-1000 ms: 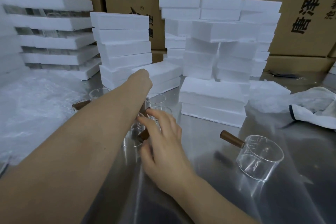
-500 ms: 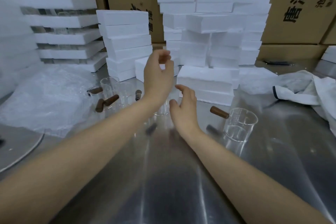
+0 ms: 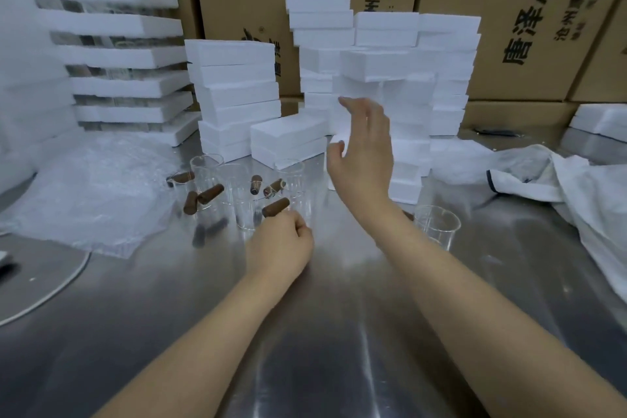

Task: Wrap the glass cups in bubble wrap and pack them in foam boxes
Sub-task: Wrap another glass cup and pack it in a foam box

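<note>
**Left grip down among the cups, right grip lifted wide**

The person's left grip (image 3: 278, 248) sat low on the steel desk (image 3: 339, 332). Its fingers were curled into a narrow fist round the near end of a brown handle (image 3: 276, 207), which stuck up past the knuckles. That handle belonged to the nearest of the glass cups (image 3: 234, 180) clustered just beyond the fist. I could not tell how firmly it was held.

The right grip (image 3: 364, 153) hung raised in front of the stacked foam boxes (image 3: 390, 61). It was wide, with the fingers spread and relaxed, and held nothing. A lone cup (image 3: 437, 226) stood on the desk just to the right of that forearm. The bubble wrap (image 3: 88, 190) lay in a crumpled sheet on the left, beside the cluster.

Half a second before, the two had been the other way about. The left grip was then up in the air before the foam boxes, and the right one was low over the desk by the cups. Since then the left had dropped to the handle, and the right had risen and opened out.
</note>
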The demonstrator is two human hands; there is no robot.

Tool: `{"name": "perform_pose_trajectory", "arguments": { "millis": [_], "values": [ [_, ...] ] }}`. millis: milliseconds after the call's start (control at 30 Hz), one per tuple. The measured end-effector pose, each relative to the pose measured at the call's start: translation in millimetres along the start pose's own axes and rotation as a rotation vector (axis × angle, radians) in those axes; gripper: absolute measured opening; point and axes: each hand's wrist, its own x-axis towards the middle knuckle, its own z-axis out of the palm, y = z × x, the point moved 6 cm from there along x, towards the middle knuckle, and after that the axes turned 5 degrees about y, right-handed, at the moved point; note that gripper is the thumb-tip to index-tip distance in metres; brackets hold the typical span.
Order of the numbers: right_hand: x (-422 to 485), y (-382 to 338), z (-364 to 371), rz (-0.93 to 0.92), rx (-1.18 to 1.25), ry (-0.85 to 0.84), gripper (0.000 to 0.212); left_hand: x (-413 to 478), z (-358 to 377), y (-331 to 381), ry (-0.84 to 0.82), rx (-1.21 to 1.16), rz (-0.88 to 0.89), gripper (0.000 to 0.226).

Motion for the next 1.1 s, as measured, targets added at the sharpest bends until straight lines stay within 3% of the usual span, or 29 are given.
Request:
{"name": "perform_pose_trajectory", "arguments": {
  "millis": [100, 233, 433, 600, 700, 800, 933, 1100],
  "values": [
    [52, 10, 9, -0.021, -0.304, -0.058, 0.080, 4, -3, -1, 0.001, -0.030, -0.046, 0.021],
    [103, 31, 32, -0.199, -0.607, -0.255, 0.095, 16, -1, -8, -0.007, -0.102, -0.120, 0.021],
    [138, 57, 61, -0.339, -0.794, -0.385, 0.089, 42, 13, -26, -0.086, -0.391, -0.152, 0.014],
    [145, 49, 46, -0.330, -0.747, -0.341, 0.064, 57, 17, -30, -0.044, -0.487, -0.077, 0.015],
    [121, 7, 22, -0.431, -0.604, -0.194, 0.061, 56, 12, -25, -0.016, -0.769, -0.104, 0.025],
    [48, -43, 2, -0.660, -0.333, -0.126, 0.059, 56, 4, -23, 0.035, -1.079, -0.278, 0.025],
    [-53, -62, -27, -0.779, -0.200, -0.219, 0.052, 52, -9, -25, -0.052, -1.272, -0.627, 0.055],
    [-121, -60, -49, -0.809, -0.022, -0.458, 0.050, 54, -40, -30, -0.187, -1.151, -0.566, 0.048]
  ]
}}
